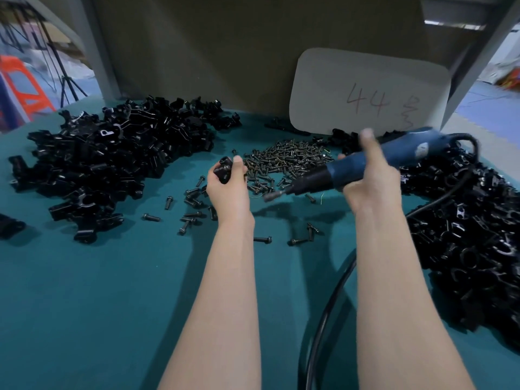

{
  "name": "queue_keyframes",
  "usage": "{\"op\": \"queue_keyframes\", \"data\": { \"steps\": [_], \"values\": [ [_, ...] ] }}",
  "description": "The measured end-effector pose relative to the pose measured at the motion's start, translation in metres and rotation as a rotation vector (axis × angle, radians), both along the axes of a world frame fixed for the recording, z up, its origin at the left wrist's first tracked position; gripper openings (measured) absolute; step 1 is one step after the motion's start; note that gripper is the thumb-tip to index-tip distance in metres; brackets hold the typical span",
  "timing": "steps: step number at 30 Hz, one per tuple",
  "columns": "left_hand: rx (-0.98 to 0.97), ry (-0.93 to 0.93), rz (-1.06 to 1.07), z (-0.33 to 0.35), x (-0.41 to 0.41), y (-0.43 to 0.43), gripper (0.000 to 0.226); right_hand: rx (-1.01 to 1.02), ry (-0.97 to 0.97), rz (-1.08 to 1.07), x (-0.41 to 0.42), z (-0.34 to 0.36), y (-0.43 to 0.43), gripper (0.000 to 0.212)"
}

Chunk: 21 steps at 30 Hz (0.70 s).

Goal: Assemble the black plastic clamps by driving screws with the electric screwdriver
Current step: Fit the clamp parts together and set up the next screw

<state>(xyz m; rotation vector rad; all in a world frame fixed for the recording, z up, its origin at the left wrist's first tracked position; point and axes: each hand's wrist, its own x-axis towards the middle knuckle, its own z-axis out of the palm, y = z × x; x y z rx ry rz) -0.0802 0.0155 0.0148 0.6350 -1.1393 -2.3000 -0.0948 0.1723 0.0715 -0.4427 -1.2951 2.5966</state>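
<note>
- Over the middle of the green table cover (112, 305), one black clamp (223, 170) was held up in the left hand (228, 190), fingers and thumb curled round it and a round hole turned upward.
- At three o'clock of that clamp, the electric screwdriver (416, 149) was gripped in the right hand (368, 175). The fingers were wrapped round the blue body and one finger was raised off it.
- The bit was pointed toward nine o'clock, at the clamp, but a plain gap was left between tip and part: no contact.
- No screw could be made out on the bit or in the clamp's hole, as both were too blurred and too small to be told.
- At twelve o'clock the heap of screws (287, 159) was spread, with loose screws (194, 215) scattered toward seven o'clock, just beside the left wrist.
- At ten o'clock the left pile of clamps (112, 159) was heaped high. At four o'clock the right pile of clamps (464, 235) was banked along the edge, with the black cable (323, 319) run over it and looped down to six o'clock.
- At one o'clock a white card (365, 91) marked 44 was propped against the back panel.
- Progress, as judged: one clamp was in hand and the driver was lined up, but the screw on this piece was not yet driven.
- Which pile was finished stock and which was raw could not be told. With heaps that size and so many screws unused, most of the job was judged to be left.
</note>
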Motion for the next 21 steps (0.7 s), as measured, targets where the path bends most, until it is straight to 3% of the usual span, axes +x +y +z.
{"op": "queue_keyframes", "data": {
  "steps": [3,6,8,11,16,19,21],
  "values": [
    [0.137,0.077,-0.052,0.007,0.004,0.0,0.009,0.217,-0.145,0.117,-0.007,-0.012,0.002,0.075],
    [0.271,0.123,-0.131,0.009,0.007,0.002,0.011,0.325,-0.18,0.159,-0.009,-0.029,-0.002,0.108],
    [0.314,0.141,-0.159,0.011,0.008,0.003,0.012,0.415,-0.194,0.189,-0.009,-0.039,-0.005,0.115],
    [0.321,0.14,-0.202,0.015,0.011,0.005,0.011,0.606,-0.217,0.194,-0.009,-0.042,-0.006,0.098],
    [0.254,0.122,-0.209,0.018,0.011,0.004,0.01,1.23,-0.337,0.116,-0.004,-0.034,-0.005,0.077],
    [0.137,0.116,-0.193,0.018,0.009,0.006,0.01,1.311,-0.073,-0.045,0.003,-0.021,-0.021,0.046],
    [0.05,0.079,-0.19,0.017,0.008,0.009,0.009,1.321,0.086,0.061,0.007,-0.013,-0.041,0.031]
  ]
}}
